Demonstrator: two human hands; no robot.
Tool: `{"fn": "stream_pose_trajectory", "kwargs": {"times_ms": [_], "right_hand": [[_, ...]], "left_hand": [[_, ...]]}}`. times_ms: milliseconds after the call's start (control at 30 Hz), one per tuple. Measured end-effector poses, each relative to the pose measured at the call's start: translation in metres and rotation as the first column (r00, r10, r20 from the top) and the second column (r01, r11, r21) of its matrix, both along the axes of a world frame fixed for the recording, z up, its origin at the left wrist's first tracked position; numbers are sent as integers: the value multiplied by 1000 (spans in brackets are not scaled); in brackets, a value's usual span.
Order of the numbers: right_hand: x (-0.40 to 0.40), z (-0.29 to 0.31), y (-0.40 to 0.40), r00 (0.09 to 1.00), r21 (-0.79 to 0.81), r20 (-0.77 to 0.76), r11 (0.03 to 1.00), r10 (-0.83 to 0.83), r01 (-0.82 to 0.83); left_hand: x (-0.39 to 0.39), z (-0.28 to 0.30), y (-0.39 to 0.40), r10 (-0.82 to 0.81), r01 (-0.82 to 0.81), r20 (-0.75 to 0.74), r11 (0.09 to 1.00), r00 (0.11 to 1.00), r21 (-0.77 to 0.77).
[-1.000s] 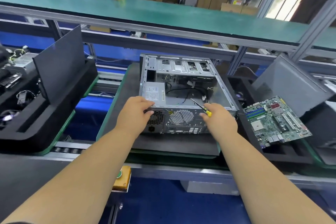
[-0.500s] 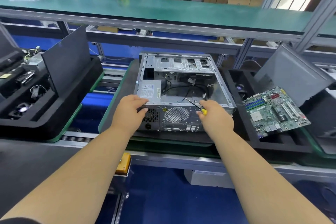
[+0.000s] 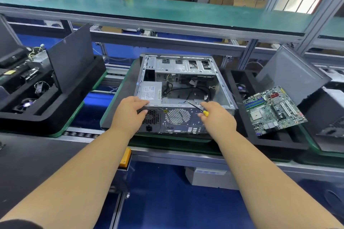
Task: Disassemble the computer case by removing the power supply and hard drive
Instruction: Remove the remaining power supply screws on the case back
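An open computer case [image 3: 221,87] lies on its side on a dark pallet, rear panel towards me. The grey power supply [image 3: 149,92] sits in its near left corner, black cables running from it across the case floor. A metal drive cage [image 3: 183,66] spans the far end; I cannot make out the hard drive. My left hand [image 3: 128,112] grips the case's near left rear edge, fingers over the rim by the power supply. My right hand [image 3: 216,115] holds a yellow-handled screwdriver [image 3: 197,107], its shaft pointing up-left into the case.
A green motherboard [image 3: 272,108] leans in a black foam tray to the right, below a grey side panel [image 3: 292,74]. A black foam tray [image 3: 46,109] with a dark panel and parts stands at the left. A green shelf [image 3: 167,13] runs overhead behind.
Both hands keep their places on the case's rear edge. The view has shifted slightly, with the case a little higher in frame.
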State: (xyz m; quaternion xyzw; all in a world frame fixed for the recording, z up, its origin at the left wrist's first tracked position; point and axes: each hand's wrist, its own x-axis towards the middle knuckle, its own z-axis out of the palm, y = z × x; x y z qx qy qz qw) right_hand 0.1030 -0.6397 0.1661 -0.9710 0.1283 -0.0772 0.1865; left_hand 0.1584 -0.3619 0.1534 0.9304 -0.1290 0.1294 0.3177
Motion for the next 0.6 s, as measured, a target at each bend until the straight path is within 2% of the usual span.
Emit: {"fn": "stream_pose_trajectory", "kwargs": {"times_ms": [467, 600], "right_hand": [[-16, 5, -2, 999, -16, -34, 1000, 20, -21], [-23, 8, -1, 996, 40, -61, 998, 60, -58]], "left_hand": [[-19, -3, -1, 0, 1, 22, 1000, 1000, -30], [-26, -4, 3, -49, 49, -72, 999, 996, -4]]}}
